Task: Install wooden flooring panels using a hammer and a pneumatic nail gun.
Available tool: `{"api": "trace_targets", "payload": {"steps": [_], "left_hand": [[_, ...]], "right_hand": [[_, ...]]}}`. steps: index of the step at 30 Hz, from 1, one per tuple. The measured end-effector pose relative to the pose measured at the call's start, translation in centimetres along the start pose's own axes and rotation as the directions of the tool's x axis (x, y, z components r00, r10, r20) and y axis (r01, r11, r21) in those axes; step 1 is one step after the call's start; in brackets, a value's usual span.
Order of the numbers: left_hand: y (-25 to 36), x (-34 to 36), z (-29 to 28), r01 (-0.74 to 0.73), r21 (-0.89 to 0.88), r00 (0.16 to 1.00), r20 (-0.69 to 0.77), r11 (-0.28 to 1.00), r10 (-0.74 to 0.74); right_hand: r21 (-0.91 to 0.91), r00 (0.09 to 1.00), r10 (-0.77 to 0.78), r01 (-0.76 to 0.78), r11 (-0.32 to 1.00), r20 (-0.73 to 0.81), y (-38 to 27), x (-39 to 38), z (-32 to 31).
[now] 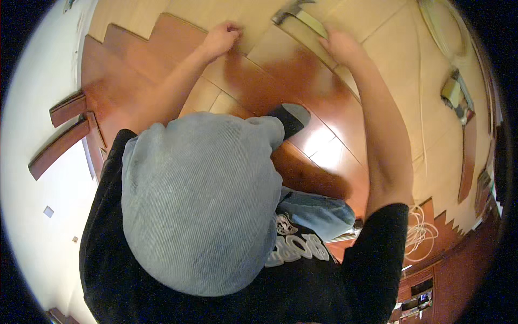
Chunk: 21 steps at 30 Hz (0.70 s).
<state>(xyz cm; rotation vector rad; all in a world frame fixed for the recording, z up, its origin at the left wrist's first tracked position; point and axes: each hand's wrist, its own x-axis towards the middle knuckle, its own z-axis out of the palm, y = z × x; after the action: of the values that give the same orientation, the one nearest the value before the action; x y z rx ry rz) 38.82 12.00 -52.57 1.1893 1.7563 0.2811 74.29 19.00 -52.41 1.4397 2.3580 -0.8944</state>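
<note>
Right under the lens sits a grey ribbed knit cap (197,202), filling the middle of the view, with a black printed T-shirt (302,281) below it and a blue denim knee (315,210) poking out beside it. Both bare arms stretch away toward the top of the picture, onto the floor being laid.

The left hand (221,39) is curled into a loose fist, knuckles down on the far edge of a glossy reddish-brown wooden floor plank (280,81), pressing at the seam where it meets the pale underlay (388,48). It grips nothing that shows. The right hand (341,46) lies flat, fingers spread forward, on a long pale wooden block (307,24) that lies along the same plank edge; the palm is open on top of it, not wrapped around. At the block's far end a metal hammer head (288,11) rests just beside it, untouched.

A dark sock-clad foot with a grey toe (291,117) stands on the laid planks nearer the body. Off to the left, short brown plank offcuts (65,127) lie by the white wall. To the right, a coiled white cord (421,232) sits near stepped plank ends, and a small tool (457,96) lies well apart on the underlay.
</note>
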Motion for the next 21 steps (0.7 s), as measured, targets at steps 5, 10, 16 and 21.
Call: {"api": "trace_targets", "payload": {"steps": [5,10,16,21], "left_hand": [[3.7,-1.6,3.3,0.058,-0.224,0.984,0.176,0.973,-0.018],[6.5,1.3,3.8,0.141,-0.545,0.972,0.237,0.826,-0.01],[1.7,3.4,-2.0,0.217,-0.534,0.974,0.175,0.817,-0.144],[-2.9,-3.7,-10.7,0.211,-0.286,0.972,0.159,0.935,-0.171]], "right_hand": [[0.247,0.982,0.186,-0.17,0.954,-0.04,-4.2,-3.6,-1.1],[0.789,0.878,0.311,0.115,0.603,-0.365,-15.0,-9.2,1.2],[0.361,0.773,0.246,-0.024,0.932,-0.584,-3.7,-22.1,11.3],[0.656,0.441,0.842,-0.541,0.525,-0.31,12.4,-38.9,17.6]]}}
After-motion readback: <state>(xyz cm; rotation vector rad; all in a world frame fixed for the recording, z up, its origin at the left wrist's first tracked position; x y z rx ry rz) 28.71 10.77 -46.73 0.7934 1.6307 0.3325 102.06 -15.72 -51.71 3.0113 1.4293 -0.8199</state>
